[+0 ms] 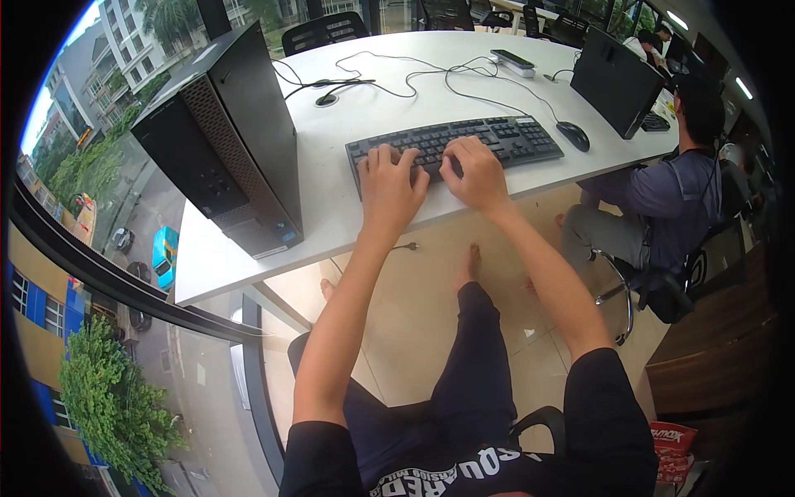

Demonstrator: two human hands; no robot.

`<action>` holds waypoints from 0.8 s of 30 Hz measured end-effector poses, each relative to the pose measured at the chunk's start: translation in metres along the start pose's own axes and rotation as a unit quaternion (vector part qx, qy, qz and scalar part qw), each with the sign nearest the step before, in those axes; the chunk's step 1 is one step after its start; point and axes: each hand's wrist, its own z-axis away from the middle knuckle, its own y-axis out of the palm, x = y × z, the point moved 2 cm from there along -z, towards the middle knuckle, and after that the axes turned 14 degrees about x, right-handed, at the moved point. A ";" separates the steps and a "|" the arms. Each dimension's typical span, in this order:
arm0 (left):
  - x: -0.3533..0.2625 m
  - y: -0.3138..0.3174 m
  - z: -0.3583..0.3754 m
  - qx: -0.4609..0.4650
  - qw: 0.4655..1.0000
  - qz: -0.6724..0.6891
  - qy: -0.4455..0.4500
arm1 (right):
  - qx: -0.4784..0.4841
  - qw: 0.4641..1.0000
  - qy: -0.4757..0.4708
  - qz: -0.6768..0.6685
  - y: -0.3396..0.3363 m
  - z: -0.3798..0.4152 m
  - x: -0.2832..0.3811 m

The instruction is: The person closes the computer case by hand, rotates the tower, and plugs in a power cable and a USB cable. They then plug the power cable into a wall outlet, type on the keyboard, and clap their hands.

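Both hands rest on a black keyboard (517, 142) near the front edge of the white table (348, 120). My left hand (391, 184) lies over the keyboard's left part, its fingers apart and bent onto the keys. Over the middle keys is my right hand (475, 174), fingers curled and apart, holding nothing. A black mouse (573, 136) sits just right of the keyboard, touched by neither hand. To the left of the keyboard a black computer tower (240, 141) stands upright.
Loose black cables (406, 76) run across the table behind the keyboard. A phone (513, 59) lies on a white box. A black monitor (617, 81) stands at the right, beside a seated person (662, 195). Windows line the left side.
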 end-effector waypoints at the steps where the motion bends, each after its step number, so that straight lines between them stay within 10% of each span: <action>1: 0.000 -0.001 0.000 0.000 1.000 0.005 0.007 | 0.005 1.000 0.006 -0.002 0.000 0.000 0.000; 24: 0.002 0.004 -0.003 -0.019 1.000 -0.004 0.006 | 0.100 0.995 -0.015 -0.007 0.000 -0.002 0.004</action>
